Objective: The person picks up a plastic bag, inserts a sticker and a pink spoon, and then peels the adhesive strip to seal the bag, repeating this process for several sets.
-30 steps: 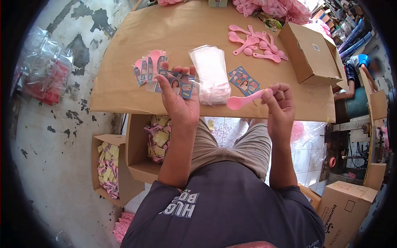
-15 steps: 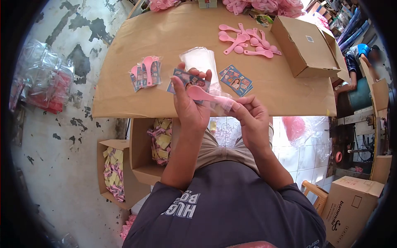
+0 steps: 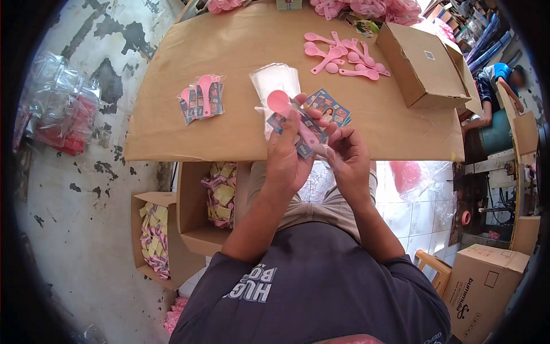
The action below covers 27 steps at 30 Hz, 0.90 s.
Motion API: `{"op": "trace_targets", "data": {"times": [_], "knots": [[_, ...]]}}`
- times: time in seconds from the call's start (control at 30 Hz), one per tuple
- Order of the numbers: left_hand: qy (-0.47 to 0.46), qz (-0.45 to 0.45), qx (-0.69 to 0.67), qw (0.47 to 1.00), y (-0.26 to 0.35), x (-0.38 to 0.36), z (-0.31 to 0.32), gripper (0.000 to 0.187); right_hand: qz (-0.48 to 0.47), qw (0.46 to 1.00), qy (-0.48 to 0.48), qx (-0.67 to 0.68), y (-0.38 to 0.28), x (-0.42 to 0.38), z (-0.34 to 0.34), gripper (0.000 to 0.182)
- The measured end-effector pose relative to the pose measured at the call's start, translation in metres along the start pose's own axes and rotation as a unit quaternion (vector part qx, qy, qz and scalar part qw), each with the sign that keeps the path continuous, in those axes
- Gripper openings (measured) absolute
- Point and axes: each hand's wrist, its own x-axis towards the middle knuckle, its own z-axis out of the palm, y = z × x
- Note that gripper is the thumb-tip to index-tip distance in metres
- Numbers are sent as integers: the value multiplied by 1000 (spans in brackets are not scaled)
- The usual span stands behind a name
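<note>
My left hand is closed around a pink measuring spoon and a blue printed card, the spoon's bowl pointing up and away from me. At the handle's lower end, my right hand pinches clear plastic, apparently a small bag; the fingers hide how far the spoon sits inside it. Just beyond my hands lie a stack of clear bags and several loose blue cards. Packed spoons with cards lie to the left on the table.
Loose pink spoons lie at the back right of the brown-covered table, beside a cardboard box. Open cartons of small packets stand below left. A person is at far right; a closed carton stands lower right.
My left hand has moved right, towards my right hand. The spoon has turned from nearly level to a steep slant, bowl upward, and the card has shifted with it.
</note>
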Motion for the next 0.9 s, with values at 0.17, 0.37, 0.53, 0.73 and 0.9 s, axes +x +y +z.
{"op": "trace_targets", "data": {"times": [0.17,0.37,0.53,0.73,0.9], "knots": [[20,-17,12,1000,9,-3,2,41,-86,982,10,-167,-7,-1,5,36],[-7,-47,22,999,17,-5,3,40,-72,978,-32,-193,-5,7,-3,47],[6,-52,59,997,18,-7,2,43,-160,957,24,-241,-20,4,16,55],[49,-65,28,996,18,-4,0,40,-394,813,-65,-424,-43,-5,4,28],[29,-75,58,995,36,-1,-1,49,-294,929,-71,-215,-48,-3,-21,24]]}}
